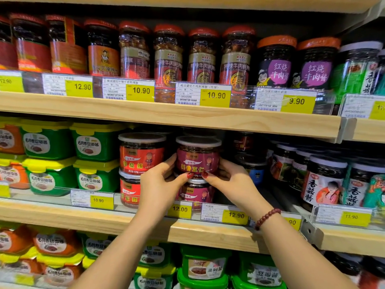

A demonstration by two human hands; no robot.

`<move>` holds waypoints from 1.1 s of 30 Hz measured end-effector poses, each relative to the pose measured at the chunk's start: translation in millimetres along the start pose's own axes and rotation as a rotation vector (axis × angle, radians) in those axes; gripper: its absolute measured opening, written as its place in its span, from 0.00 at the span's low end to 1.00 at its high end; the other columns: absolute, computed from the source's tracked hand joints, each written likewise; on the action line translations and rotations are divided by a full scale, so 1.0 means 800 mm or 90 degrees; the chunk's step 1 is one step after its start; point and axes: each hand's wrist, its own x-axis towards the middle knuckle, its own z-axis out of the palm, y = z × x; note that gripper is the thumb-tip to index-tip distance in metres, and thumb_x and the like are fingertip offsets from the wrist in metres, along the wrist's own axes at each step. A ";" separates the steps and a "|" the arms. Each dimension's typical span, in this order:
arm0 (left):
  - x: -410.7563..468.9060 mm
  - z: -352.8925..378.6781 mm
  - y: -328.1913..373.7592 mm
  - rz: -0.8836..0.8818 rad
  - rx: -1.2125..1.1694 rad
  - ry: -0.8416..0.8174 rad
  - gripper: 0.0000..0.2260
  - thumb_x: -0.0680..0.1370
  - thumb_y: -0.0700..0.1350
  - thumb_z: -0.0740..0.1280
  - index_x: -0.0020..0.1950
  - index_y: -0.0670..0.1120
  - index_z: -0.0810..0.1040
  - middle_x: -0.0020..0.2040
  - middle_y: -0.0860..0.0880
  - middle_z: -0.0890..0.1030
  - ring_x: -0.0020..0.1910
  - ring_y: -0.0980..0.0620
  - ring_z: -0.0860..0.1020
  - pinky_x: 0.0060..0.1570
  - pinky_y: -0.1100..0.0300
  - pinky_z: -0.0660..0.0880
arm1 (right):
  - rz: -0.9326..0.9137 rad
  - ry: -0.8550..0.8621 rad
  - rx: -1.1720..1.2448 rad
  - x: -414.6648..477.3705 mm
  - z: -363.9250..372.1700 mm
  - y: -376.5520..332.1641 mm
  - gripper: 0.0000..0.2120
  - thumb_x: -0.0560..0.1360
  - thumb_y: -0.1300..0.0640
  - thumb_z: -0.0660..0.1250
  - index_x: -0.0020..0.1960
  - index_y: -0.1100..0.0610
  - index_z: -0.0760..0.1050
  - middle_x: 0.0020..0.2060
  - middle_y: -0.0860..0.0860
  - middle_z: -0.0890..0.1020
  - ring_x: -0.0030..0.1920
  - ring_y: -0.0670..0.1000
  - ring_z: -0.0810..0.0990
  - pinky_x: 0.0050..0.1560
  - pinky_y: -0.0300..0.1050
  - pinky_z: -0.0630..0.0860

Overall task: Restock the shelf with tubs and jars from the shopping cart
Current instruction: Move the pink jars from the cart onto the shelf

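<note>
A round jar with a magenta label and clear lid sits on top of a matching jar on the middle shelf. My left hand grips its left side and my right hand grips its right side, thumbs meeting under the label. A stack of two red-label jars stands just to the left, close to my left hand. The shopping cart is out of view.
Green tubs with yellow lids fill the middle shelf's left. Dark jars stand at right, with a gap behind my right hand. Tall jars line the top shelf; more green tubs sit below. Yellow price tags edge the shelves.
</note>
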 end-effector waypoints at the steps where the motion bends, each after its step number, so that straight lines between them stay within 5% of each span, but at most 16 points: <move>1: 0.002 0.002 0.000 0.002 0.009 0.005 0.25 0.71 0.39 0.74 0.67 0.46 0.73 0.52 0.62 0.75 0.48 0.74 0.72 0.43 0.82 0.69 | 0.004 0.002 -0.007 0.002 0.001 0.003 0.20 0.73 0.56 0.72 0.63 0.52 0.75 0.55 0.46 0.82 0.55 0.40 0.79 0.57 0.38 0.77; 4: 0.006 0.008 -0.002 0.019 0.047 0.023 0.24 0.71 0.40 0.73 0.66 0.46 0.74 0.55 0.59 0.77 0.53 0.68 0.74 0.47 0.82 0.66 | 0.016 0.012 -0.027 0.008 0.003 0.010 0.19 0.73 0.55 0.72 0.63 0.52 0.76 0.56 0.48 0.82 0.56 0.45 0.80 0.60 0.48 0.77; 12: 0.008 0.023 -0.007 0.034 0.120 0.073 0.19 0.74 0.43 0.71 0.65 0.47 0.76 0.60 0.51 0.80 0.59 0.57 0.75 0.56 0.66 0.68 | 0.068 0.033 -0.119 0.020 0.007 0.022 0.16 0.74 0.48 0.69 0.61 0.50 0.76 0.54 0.50 0.82 0.56 0.51 0.79 0.60 0.53 0.76; 20: 0.000 0.014 -0.002 0.026 0.149 0.057 0.16 0.73 0.44 0.71 0.61 0.43 0.79 0.56 0.48 0.82 0.56 0.54 0.78 0.57 0.61 0.73 | 0.055 0.076 -0.175 0.001 0.003 -0.004 0.12 0.75 0.50 0.69 0.56 0.55 0.79 0.49 0.49 0.83 0.50 0.46 0.80 0.50 0.36 0.74; 29: -0.044 0.022 0.035 0.172 0.001 0.022 0.10 0.74 0.51 0.69 0.52 0.48 0.82 0.47 0.55 0.83 0.49 0.61 0.79 0.52 0.61 0.76 | 0.018 0.186 -0.215 -0.106 -0.058 -0.031 0.19 0.74 0.48 0.68 0.62 0.53 0.77 0.56 0.46 0.81 0.56 0.42 0.79 0.58 0.38 0.75; 33: -0.089 0.067 0.053 0.259 -0.060 -0.073 0.12 0.74 0.50 0.67 0.54 0.47 0.81 0.49 0.56 0.80 0.49 0.63 0.77 0.52 0.73 0.70 | 0.064 0.261 -0.253 -0.200 -0.091 -0.025 0.21 0.70 0.42 0.65 0.60 0.49 0.77 0.54 0.39 0.79 0.56 0.35 0.77 0.54 0.28 0.73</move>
